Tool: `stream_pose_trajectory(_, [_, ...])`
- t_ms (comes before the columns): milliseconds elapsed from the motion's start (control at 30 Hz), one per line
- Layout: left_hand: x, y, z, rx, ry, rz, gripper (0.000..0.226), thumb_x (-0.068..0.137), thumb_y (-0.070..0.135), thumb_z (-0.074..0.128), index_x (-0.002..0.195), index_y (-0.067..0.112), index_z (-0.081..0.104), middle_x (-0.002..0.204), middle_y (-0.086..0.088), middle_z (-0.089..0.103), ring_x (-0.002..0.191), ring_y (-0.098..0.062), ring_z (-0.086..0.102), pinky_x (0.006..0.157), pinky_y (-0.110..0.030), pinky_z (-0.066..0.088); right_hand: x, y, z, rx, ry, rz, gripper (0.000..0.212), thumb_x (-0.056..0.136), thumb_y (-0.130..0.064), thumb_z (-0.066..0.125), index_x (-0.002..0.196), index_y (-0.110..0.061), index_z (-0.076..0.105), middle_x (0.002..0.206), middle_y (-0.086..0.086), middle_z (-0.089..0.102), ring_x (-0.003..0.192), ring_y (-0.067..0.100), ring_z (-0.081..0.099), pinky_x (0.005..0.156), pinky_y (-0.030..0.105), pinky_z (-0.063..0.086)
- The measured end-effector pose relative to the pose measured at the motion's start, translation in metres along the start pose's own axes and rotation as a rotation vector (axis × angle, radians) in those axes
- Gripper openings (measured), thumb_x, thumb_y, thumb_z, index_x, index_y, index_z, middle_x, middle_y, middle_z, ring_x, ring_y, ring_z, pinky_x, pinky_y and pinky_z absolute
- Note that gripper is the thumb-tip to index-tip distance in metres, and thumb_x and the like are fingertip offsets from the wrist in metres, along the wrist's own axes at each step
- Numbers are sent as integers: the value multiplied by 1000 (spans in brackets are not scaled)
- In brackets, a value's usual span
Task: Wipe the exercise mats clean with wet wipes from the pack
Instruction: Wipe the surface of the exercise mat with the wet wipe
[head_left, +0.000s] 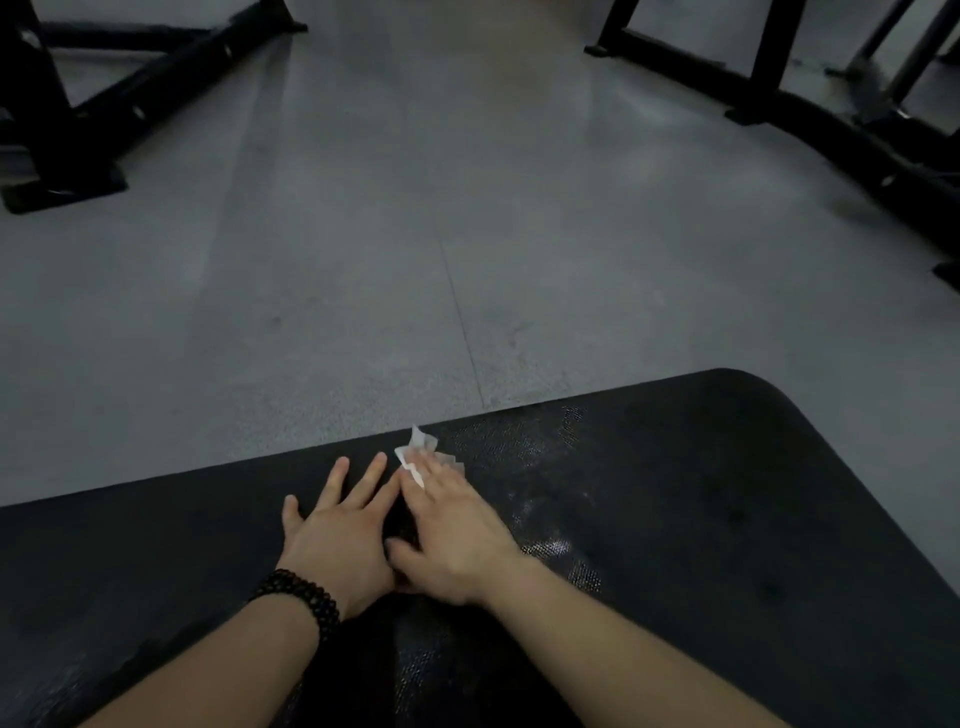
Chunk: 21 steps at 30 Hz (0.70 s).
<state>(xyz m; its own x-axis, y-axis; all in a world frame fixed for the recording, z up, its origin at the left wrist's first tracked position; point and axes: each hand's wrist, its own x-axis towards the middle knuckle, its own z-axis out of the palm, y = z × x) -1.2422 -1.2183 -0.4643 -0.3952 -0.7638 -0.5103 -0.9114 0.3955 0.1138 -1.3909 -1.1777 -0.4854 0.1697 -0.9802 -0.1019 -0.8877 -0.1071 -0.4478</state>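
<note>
A black exercise mat (701, 493) with a rounded far right corner fills the lower part of the head view. My right hand (457, 530) lies flat on it, its straight fingers pressing a crumpled white wet wipe (418, 449) against the mat near its far edge. Just to the left, my left hand (337, 535) rests flat on the mat with fingers spread, a dark bead bracelet on its wrist. Damp, shiny streaks show on the mat right of my right hand. The wipe pack is not in sight.
Grey gym floor (415, 234) stretches beyond the mat. Black gym equipment frames stand at the far left (78, 119) and along the far right (831, 119).
</note>
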Motion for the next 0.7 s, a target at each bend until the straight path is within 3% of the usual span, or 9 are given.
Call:
stream_pose_trajectory(67, [-1,-1,2,-18,12,-4,123,69,87,60,158,44,-14,163,21,-28,153,-18,-24,120,-69,1,-3,12,-20,38,153,15,74,92,-46,47,154,-16,21,160,8,19,147,20,14,120,36,15])
stream_pose_trajectory(133, [-1,-1,3,-30,16,-11,127,65,90,60,159,44,-13,162,22,-28,153,-18,-25,120,-68,-1,-5,49,-45,4,411,253,67,95,-46,42,152,-16,27,156,8,29,143,25,25,118,35,19])
stream_pose_trajectory(233, [1,1,1,-32,-8,-8,128,66,90,62,159,44,-13,163,22,-28,153,-19,-25,120,-69,-2,-9,85,-60,27,348,634,78,96,-51,37,155,-7,11,162,13,10,149,25,8,121,37,6])
stream_pose_trajectory(333, [-3,-1,2,-39,16,-1,121,74,81,64,159,42,-13,161,22,-28,153,-19,-25,119,-70,-1,3,29,-16,-31,139,299,82,87,-44,45,152,-3,17,159,19,10,148,32,8,120,45,10])
stream_pose_trajectory(400, [-4,-1,4,-58,48,7,108,86,66,61,160,37,-12,159,22,-30,153,-18,-24,120,-70,0,-1,-11,5,-8,-30,31,84,84,-40,43,154,-6,13,161,15,8,149,26,3,121,40,7])
stream_pose_trajectory(467, [-5,-2,6,-78,57,6,115,82,71,62,161,32,-13,163,21,-26,153,-16,-24,121,-68,-2,-5,-8,-8,80,4,-6,78,89,-38,47,155,-11,14,162,10,12,149,21,7,121,32,8])
stream_pose_trajectory(600, [-4,-1,5,-68,29,3,131,69,86,63,162,30,-11,164,20,-25,153,-16,-25,121,-67,-3,-11,70,-57,-54,397,485,73,94,-54,32,150,-8,28,157,12,27,143,26,27,117,34,19])
stream_pose_trajectory(667, [-3,1,4,-67,22,5,132,69,86,64,162,30,-11,164,21,-25,153,-16,-25,121,-67,-3,-10,79,-62,-68,347,678,76,95,-57,30,147,-1,32,156,18,25,143,29,25,118,38,19])
stream_pose_trajectory(700, [-2,1,4,-70,26,1,132,69,85,65,161,31,-11,164,21,-25,153,-16,-25,121,-67,-3,-4,68,-55,-44,301,653,74,96,-56,34,144,1,37,154,21,28,141,31,28,117,38,22])
